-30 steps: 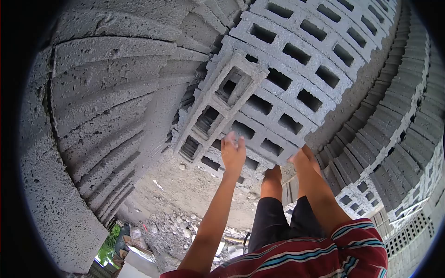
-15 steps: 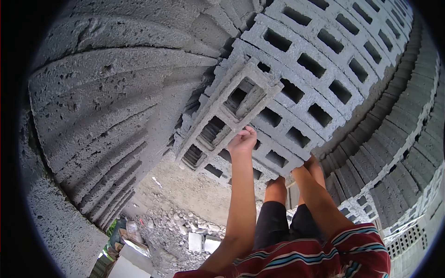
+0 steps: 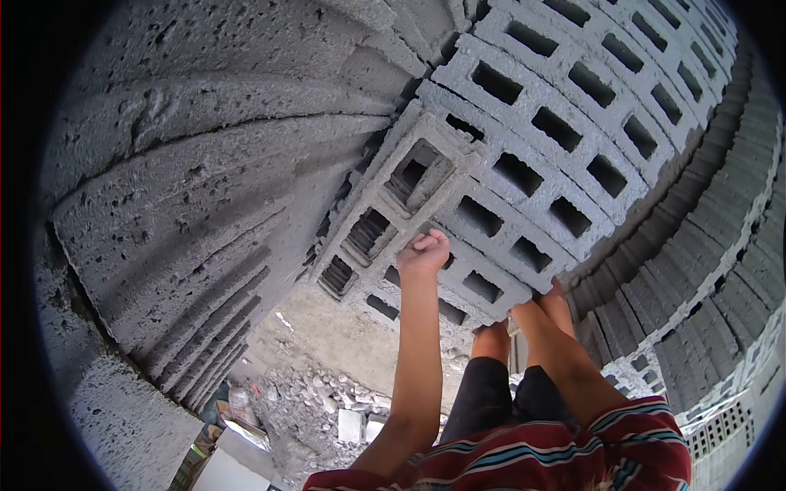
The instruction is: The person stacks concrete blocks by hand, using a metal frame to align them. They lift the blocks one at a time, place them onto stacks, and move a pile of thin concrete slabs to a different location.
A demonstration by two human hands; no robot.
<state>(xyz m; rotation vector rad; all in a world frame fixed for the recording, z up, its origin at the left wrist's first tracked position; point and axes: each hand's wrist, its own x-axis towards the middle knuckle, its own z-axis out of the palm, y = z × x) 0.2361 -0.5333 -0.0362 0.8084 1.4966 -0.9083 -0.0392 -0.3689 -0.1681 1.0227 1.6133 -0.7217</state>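
A hollow three-cell concrete block (image 3: pixel 378 195) lies at an angle on a stack of similar blocks (image 3: pixel 524 131), its cells facing up. My left hand (image 3: pixel 424 251) is at the block's lower right edge, with curled fingers close to the middle cell. Whether those fingers grip anything cannot be made out. My right forearm (image 3: pixel 561 348) reaches to the bottom edge of the stack, where the block faces hide the hand and its fingers.
Tall rows of stacked blocks rise on the left (image 3: pixel 196 188) and curve along the right (image 3: pixel 704 245). Rubble (image 3: pixel 307 397) and a pale block piece (image 3: pixel 351 425) lie on the ground below. My legs stand against the stack.
The view has shifted slightly, and the stacks look a little nearer. My left hand sits slightly lower and its fingers look more curled. My right arm stays at the stack's bottom edge.
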